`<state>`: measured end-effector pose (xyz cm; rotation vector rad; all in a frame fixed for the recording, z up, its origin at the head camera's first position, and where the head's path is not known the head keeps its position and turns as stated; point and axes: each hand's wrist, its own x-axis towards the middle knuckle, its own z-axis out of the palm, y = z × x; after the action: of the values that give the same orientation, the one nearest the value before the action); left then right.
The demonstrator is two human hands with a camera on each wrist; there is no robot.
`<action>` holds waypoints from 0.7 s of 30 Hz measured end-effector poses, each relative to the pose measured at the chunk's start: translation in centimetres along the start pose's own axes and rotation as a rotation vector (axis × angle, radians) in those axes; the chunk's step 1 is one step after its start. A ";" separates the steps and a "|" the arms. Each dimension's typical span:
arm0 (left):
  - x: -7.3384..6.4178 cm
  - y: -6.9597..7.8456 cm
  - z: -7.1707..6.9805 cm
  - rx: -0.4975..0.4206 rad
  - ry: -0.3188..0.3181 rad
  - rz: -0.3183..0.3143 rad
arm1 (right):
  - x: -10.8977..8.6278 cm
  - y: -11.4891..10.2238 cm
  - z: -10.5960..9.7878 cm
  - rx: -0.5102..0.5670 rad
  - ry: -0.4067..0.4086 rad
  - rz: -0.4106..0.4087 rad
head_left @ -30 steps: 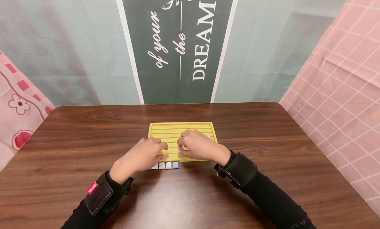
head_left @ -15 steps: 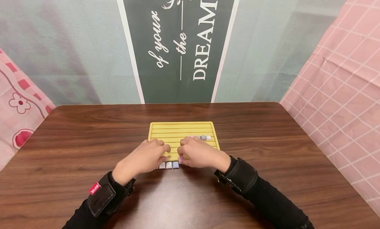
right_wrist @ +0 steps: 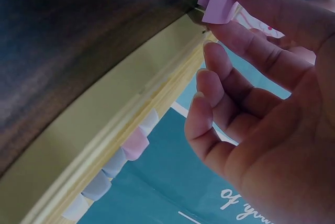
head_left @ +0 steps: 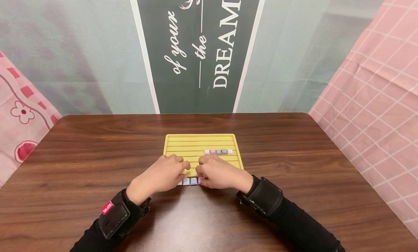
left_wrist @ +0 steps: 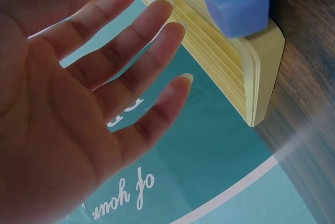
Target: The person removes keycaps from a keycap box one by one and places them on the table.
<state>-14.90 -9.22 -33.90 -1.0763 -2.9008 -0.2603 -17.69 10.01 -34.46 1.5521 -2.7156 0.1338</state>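
Observation:
My right hand point(head_left: 218, 173) is at the front edge of a yellow ridged tray point(head_left: 183, 138). Its thumb and index finger pinch a pinkish-purple keycap point(right_wrist: 220, 7), which stands at the right end of a row along that edge. Beside it sit a blue keycap point(head_left: 193, 181) and a white keycap point(head_left: 186, 181). My left hand point(head_left: 163, 174) is over the tray's front left part, thumb and index finger apart. In the left wrist view its fingers point(left_wrist: 141, 51) are loosely extended, holding nothing; a blue keycap point(left_wrist: 235, 4) shows close by. This hand hides the row's left end.
Inside the tray, to the right, a short row holds white, pink point(head_left: 213, 151) and grey point(head_left: 224, 151) keycaps. The dark wooden table point(head_left: 277, 146) extends around the tray. A printed cloth point(head_left: 196, 63) hangs behind the table, with pink cloths at both sides.
My right hand has come toward the person with the purple keycap, from above the tray down to the front row beside the blue keycap. My left hand has shifted slightly right and nearer.

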 end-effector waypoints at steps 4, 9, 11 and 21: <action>0.0 0.1 0.0 -0.005 -0.006 -0.007 | -0.1 0.1 0.2 0.005 0.002 0.001; 0.0 0.1 0.0 -0.004 -0.006 -0.003 | -0.1 0.1 0.2 0.013 0.009 0.005; 0.0 0.1 0.0 -0.003 -0.005 -0.003 | -0.1 0.1 0.2 0.019 0.010 0.008; 0.0 -0.2 0.2 0.013 0.014 0.020 | -0.1 0.3 0.4 0.028 0.011 0.013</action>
<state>-15.05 -9.29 -34.10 -1.0961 -2.8736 -0.2473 -17.84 10.20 -34.84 1.5364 -2.7280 0.1808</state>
